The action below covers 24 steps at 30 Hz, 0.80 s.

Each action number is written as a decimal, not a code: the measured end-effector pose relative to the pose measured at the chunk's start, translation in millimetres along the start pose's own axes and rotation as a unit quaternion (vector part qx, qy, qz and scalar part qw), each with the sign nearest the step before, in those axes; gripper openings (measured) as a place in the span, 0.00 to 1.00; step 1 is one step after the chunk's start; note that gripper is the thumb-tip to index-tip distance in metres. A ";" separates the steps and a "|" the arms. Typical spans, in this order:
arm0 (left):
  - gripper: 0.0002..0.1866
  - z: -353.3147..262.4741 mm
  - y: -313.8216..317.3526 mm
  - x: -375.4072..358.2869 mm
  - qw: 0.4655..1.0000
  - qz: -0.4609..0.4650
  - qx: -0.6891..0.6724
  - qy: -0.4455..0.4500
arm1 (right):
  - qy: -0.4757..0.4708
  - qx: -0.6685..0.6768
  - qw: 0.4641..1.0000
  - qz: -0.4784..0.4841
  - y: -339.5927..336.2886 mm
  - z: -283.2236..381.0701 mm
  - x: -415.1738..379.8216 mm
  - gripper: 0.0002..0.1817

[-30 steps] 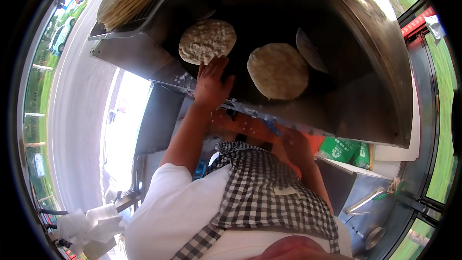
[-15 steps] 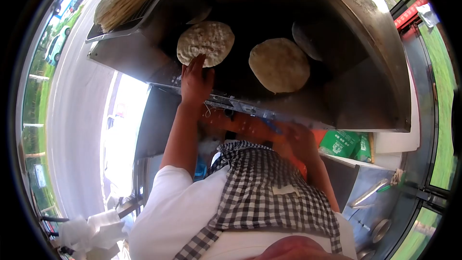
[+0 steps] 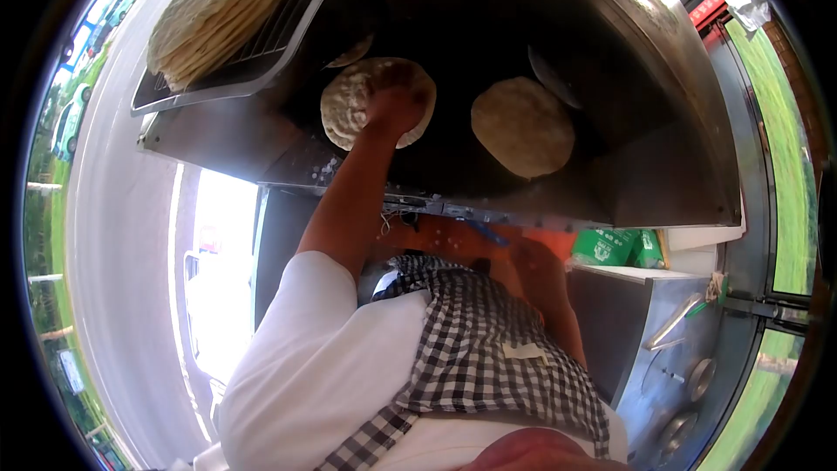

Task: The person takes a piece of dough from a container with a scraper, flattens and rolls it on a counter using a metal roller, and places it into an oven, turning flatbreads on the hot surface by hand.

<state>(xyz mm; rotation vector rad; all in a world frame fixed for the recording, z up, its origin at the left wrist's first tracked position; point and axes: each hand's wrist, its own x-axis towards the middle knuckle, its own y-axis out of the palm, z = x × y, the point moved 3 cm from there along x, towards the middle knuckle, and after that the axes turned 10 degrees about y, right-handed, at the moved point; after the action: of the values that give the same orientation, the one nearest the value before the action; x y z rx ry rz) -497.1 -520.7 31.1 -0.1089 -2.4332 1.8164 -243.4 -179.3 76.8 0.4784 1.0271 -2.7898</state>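
A round, pale flatbread (image 3: 342,113) with a bumpy, blistered surface lies on the dark griddle (image 3: 449,135) at centre left. My left hand (image 3: 397,103) rests on the right half of it, fingers stretched forward over the dough, partly lost in shade. To the right, a second round flatbread (image 3: 523,126), smoother, lies flat on the same surface. My right hand (image 3: 534,257) is low, below the griddle's front edge, and appears closed round one end of a thin blue tool (image 3: 486,232); its kind cannot be made out.
At upper left a stack of flatbreads (image 3: 218,13) sits on a wire rack (image 3: 296,13). Metal walls (image 3: 671,183) surround the griddle. A partly hidden round shape (image 3: 551,77) leans behind the right flatbread. Green packages (image 3: 603,246) and a steel cabinet (image 3: 623,331) stand at right.
My left hand has moved from the near edge of the left flatbread forward and right onto its top. My right hand stays low beside the blue tool. The whole view has shifted slightly.
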 end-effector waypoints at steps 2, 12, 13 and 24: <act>0.36 -10.3 15.3 2.8 0.998 -0.056 0.021 0.033 | 0.010 0.004 1.000 -0.020 4.9 -7.8 -5.4 0.17; 0.21 -35.6 -37.2 -69.6 0.931 -0.078 -0.095 0.342 | 0.000 -0.002 0.999 -0.052 21.1 -14.5 -3.1 0.17; 0.22 -34.1 -44.4 -75.0 0.931 -0.117 -0.114 0.326 | -0.007 -0.013 0.998 -0.056 20.3 -10.9 -0.7 0.16; 0.51 -34.0 -35.1 -68.6 0.993 0.067 0.042 0.084 | -0.040 0.011 0.999 0.002 15.1 -5.1 19.5 0.18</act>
<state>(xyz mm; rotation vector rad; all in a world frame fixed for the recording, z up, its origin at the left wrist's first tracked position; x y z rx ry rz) -424.5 -506.4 71.6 -0.4104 -2.2810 1.8757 -257.0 -187.7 57.3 0.3663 0.9788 -2.7946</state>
